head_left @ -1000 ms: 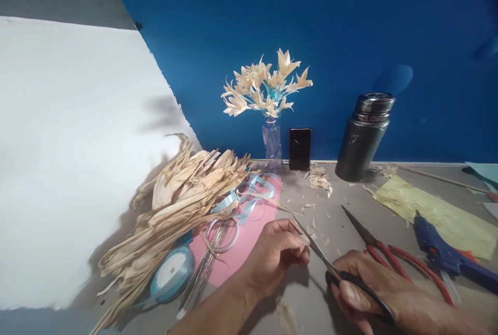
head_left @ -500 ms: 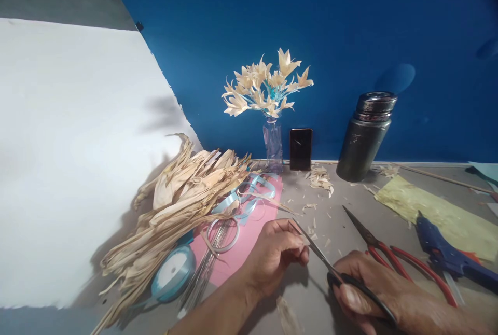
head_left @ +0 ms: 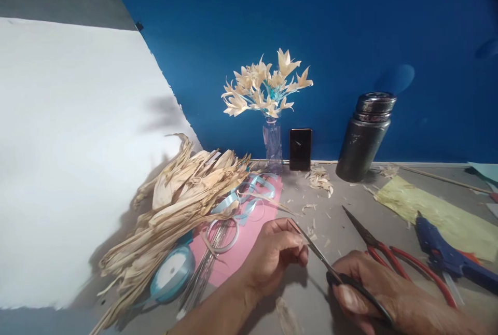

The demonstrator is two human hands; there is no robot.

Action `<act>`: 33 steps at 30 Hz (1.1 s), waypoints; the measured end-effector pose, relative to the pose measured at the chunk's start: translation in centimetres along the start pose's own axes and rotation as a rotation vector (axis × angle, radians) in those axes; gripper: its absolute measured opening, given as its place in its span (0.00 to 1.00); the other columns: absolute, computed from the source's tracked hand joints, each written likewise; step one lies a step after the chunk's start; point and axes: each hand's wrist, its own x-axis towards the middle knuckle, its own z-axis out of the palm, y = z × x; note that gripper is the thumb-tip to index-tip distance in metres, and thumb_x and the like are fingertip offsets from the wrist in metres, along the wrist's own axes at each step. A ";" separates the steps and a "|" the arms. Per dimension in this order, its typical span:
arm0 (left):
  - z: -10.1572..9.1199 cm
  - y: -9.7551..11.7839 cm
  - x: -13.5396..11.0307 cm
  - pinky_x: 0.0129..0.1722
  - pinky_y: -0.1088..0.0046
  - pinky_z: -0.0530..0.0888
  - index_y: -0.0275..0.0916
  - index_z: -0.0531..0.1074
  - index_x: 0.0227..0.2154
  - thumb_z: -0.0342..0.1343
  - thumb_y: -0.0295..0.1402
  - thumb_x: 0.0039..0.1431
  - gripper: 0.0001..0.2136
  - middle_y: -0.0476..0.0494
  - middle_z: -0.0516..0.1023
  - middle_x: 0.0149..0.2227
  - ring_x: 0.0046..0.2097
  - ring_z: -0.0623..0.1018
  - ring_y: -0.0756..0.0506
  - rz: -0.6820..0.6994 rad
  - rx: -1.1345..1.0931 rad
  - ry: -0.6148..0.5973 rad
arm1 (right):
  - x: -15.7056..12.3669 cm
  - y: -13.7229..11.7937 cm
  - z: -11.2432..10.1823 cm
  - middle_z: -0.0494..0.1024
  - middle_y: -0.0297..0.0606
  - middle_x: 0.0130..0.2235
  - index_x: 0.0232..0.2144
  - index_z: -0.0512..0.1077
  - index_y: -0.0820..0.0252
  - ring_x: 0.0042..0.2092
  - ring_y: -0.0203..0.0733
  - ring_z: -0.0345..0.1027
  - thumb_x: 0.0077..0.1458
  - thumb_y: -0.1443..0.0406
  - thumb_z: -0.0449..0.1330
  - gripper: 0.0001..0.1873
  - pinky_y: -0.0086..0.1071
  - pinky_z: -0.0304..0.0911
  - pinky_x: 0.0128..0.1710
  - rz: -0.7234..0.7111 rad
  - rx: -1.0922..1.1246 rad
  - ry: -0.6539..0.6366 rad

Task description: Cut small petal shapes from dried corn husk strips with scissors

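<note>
My right hand (head_left: pixel 361 288) is closed on the black-handled scissors (head_left: pixel 319 254), whose narrow blades point up and left. Their tips reach the fingers of my left hand (head_left: pixel 278 252), which is closed in a pinch. Between those fingers only a sliver of a small pale piece of corn husk (head_left: pixel 305 242) shows; the rest of it is hidden. Beneath my hands, a blurred pale husk strip (head_left: pixel 287 314) lies on the table. Red-handled pliers (head_left: pixel 373 241) lie just beyond my right hand.
A bundle of dried corn husks (head_left: pixel 187 195), a blue ribbon spool (head_left: pixel 173 273) and wires (head_left: pixel 204 267) lie left. Behind stand a bottle of husk flowers (head_left: pixel 272 143), a phone (head_left: pixel 300 149) and a dark flask (head_left: pixel 363 140). A blue glue gun (head_left: pixel 443 244) lies right.
</note>
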 end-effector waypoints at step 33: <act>-0.7 0.3 0.0 0.32 0.71 0.72 0.35 0.72 0.23 0.65 0.29 0.44 0.07 0.48 0.72 0.28 0.27 0.75 0.50 0.128 -0.118 0.037 | -0.5 -1.0 0.3 0.64 0.34 0.19 0.17 0.58 0.55 0.25 0.40 0.58 0.52 0.42 0.55 0.28 0.29 0.48 0.22 0.126 -0.141 0.047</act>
